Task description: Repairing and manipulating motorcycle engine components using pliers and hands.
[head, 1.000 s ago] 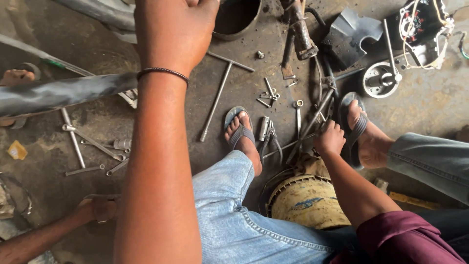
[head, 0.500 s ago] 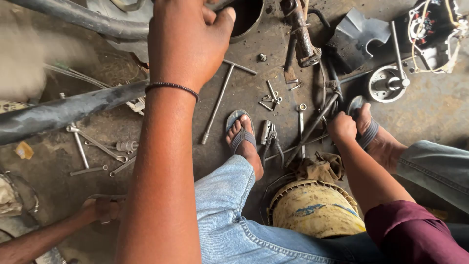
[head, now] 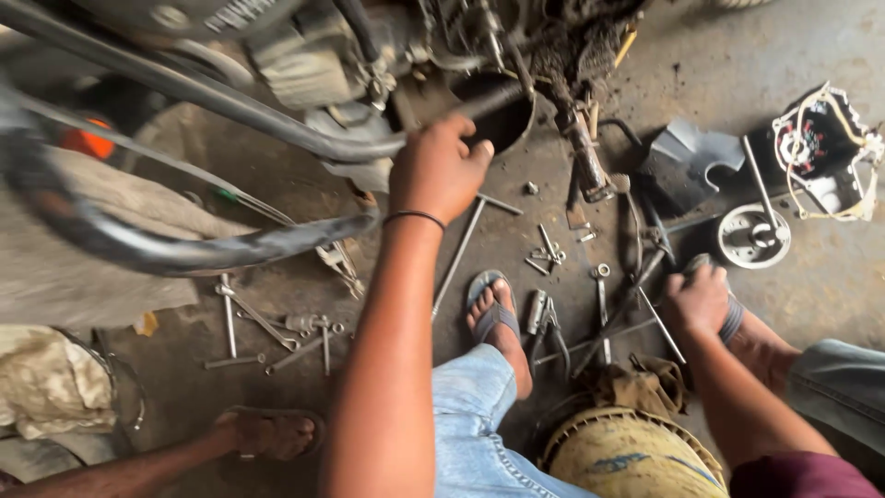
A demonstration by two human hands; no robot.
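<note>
While our left hand (head: 438, 171) curls its fingers around a dark metal tube (head: 277, 129) under the engine (head: 369, 46), our right hand (head: 698, 300) rests closed among spanners (head: 601, 309) on the floor (head: 737, 65); its grasp we cannot tell.

Your left hand (head: 438, 171) is bare, with a thin black band (head: 415, 218) around the wrist. Your right hand (head: 698, 300) is bare too, below a maroon sleeve (head: 797, 475). You wear light blue jeans (head: 479, 424) and grey-strapped flip-flops (head: 493, 309).

No packages, labels, signs, screens.
</note>
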